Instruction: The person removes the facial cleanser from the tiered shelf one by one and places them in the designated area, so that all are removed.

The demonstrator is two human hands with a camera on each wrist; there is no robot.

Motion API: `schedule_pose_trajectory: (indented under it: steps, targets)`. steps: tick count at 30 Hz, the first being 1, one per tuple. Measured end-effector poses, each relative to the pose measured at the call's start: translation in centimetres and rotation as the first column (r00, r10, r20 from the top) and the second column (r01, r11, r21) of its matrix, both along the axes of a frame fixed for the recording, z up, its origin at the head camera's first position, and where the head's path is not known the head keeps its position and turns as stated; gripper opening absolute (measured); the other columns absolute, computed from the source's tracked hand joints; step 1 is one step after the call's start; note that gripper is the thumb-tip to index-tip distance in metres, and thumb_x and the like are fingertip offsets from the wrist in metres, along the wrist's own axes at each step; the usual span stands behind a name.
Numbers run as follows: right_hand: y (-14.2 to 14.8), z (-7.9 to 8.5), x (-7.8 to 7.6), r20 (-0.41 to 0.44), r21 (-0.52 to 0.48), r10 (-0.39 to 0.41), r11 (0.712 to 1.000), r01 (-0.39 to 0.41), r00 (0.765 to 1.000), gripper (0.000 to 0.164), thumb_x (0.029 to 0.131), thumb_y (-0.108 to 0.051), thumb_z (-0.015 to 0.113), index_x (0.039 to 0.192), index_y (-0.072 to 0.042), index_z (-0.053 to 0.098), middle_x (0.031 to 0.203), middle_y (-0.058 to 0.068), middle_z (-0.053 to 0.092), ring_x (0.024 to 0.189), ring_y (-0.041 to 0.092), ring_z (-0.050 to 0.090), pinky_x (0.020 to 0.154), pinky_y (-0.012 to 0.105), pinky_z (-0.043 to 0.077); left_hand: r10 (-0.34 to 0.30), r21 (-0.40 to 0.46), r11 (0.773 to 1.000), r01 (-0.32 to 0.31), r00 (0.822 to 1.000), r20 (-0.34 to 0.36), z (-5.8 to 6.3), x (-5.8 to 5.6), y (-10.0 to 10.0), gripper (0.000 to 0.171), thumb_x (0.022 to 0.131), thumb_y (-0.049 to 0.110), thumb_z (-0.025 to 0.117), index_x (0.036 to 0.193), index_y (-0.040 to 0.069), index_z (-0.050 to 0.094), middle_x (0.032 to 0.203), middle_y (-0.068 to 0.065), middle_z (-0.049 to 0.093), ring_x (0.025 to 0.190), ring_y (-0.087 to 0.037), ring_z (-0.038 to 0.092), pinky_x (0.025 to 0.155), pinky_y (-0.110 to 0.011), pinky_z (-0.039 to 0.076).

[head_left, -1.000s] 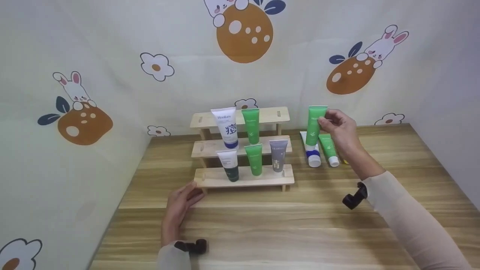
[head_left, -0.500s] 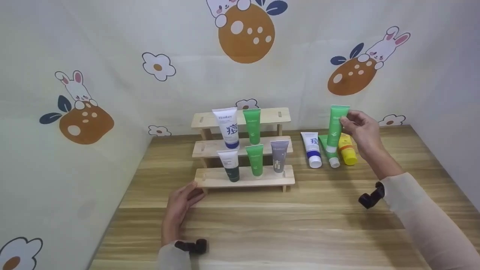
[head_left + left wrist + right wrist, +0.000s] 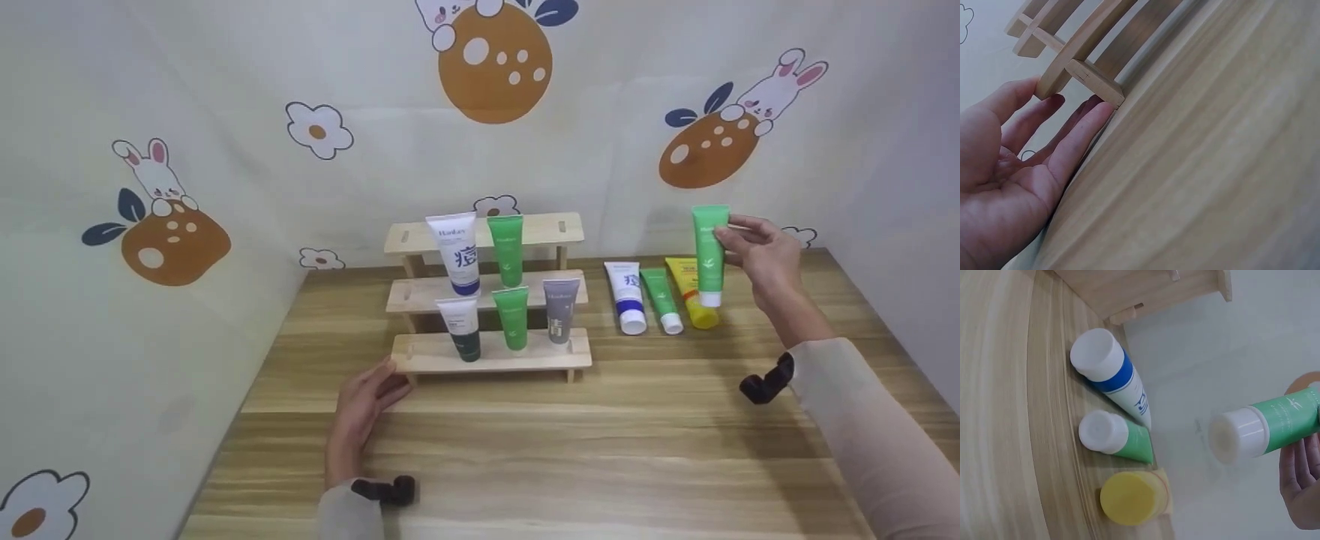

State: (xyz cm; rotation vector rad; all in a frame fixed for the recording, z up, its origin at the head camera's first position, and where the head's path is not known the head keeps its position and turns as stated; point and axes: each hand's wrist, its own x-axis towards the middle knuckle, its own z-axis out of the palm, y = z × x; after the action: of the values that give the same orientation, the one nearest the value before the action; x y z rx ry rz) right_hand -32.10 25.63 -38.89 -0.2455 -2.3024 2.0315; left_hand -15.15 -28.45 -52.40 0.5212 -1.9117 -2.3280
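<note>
My right hand (image 3: pixel 772 259) pinches a green squeeze tube (image 3: pixel 709 255) near its upper end, cap down, above the right side of the table. In the right wrist view the tube's white cap (image 3: pixel 1238 435) points toward the lying tubes. My left hand (image 3: pixel 364 409) holds the front left corner of a three-step wooden display rack (image 3: pixel 420 364). In the left wrist view its thumb and index finger lie about the end of the lowest board (image 3: pixel 1053 81), and another fingertip touches the leg (image 3: pixel 1095 84).
On the rack stand a large white tube (image 3: pixel 456 251), two green tubes (image 3: pixel 507 251), a white-and-dark-green tube (image 3: pixel 461 330) and a grey tube (image 3: pixel 559 311). Right of it lie a white-and-blue tube (image 3: pixel 626 292), a green one (image 3: pixel 660 296) and a yellow one (image 3: pixel 682 277). A patterned curtain (image 3: pixel 360 202) hangs behind.
My right hand has carried the green tube rightward, from over the white-and-blue tube to over the yellow one. My left hand stays at the rack's corner.
</note>
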Motion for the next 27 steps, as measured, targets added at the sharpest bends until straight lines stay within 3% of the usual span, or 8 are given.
schedule_pose_trajectory:
  steps: [8, 13, 18, 22, 27]
  targets:
    - [2.0, -2.0, -1.4, 0.036, -0.168, -0.052, 0.984, 0.058, 0.998, 0.053, 0.082, -0.035, 0.082, 0.127, -0.017, 0.062, 0.096, -0.015, 0.066, 0.084, 0.0, 0.067, 0.073, 0.012, 0.062, 0.002, 0.002, 1.0, -0.002, 1.0, -0.017, -0.1, 0.2, -0.1, 0.04, 0.101, 0.013, 0.06, 0.131, -0.013, 0.057, 0.127, -0.02, 0.061, 0.103, -0.024, 0.071, 0.098, -0.04, 0.062]
    - [2.6, -3.0, -2.2, 0.1, -0.138, -0.067, 0.987, 0.081, 0.993, 0.07, 0.082, -0.039, 0.081, 0.142, -0.016, 0.055, 0.103, -0.014, 0.061, 0.093, 0.002, 0.063, 0.075, 0.011, 0.061, 0.015, 0.008, 1.0, -0.014, 1.0, -0.027, -0.2, 0.4, -0.1, 0.035, 0.101, 0.012, 0.06, 0.126, -0.012, 0.061, 0.122, -0.016, 0.063, 0.102, -0.022, 0.07, 0.097, -0.04, 0.063]
    - [3.0, -3.7, -2.8, 0.167, -0.113, -0.078, 0.989, 0.098, 0.983, 0.077, 0.079, -0.044, 0.081, 0.145, -0.017, 0.052, 0.109, -0.013, 0.055, 0.096, 0.002, 0.061, 0.078, 0.009, 0.06, 0.024, 0.027, 0.999, -0.023, 1.0, -0.019, -0.3, 0.5, -0.1, 0.034, 0.099, 0.016, 0.063, 0.123, -0.01, 0.064, 0.115, -0.013, 0.068, 0.102, -0.023, 0.071, 0.097, -0.042, 0.063]
    - [3.4, -4.3, -3.3, 0.224, -0.091, -0.089, 0.99, 0.112, 0.971, 0.08, 0.076, -0.047, 0.082, 0.145, -0.021, 0.052, 0.112, -0.014, 0.056, 0.105, 0.005, 0.06, 0.098, 0.018, 0.058, 0.022, 0.03, 0.999, -0.021, 1.0, -0.015, -0.3, 0.6, 0.0, 0.036, 0.099, 0.017, 0.063, 0.124, -0.01, 0.063, 0.115, -0.014, 0.068, 0.103, -0.025, 0.071, 0.097, -0.043, 0.062]
    - [3.9, -5.2, -3.7, 0.299, -0.065, -0.093, 0.991, 0.118, 0.95, 0.081, 0.078, -0.052, 0.078, 0.148, -0.027, 0.047, 0.145, -0.006, 0.051, 0.128, 0.011, 0.051, 0.122, 0.03, 0.042, 0.019, 0.033, 0.999, -0.019, 1.0, -0.019, -0.2, 0.5, 0.0, 0.036, 0.099, 0.017, 0.064, 0.124, -0.01, 0.063, 0.118, -0.016, 0.068, 0.104, -0.026, 0.071, 0.097, -0.043, 0.062]
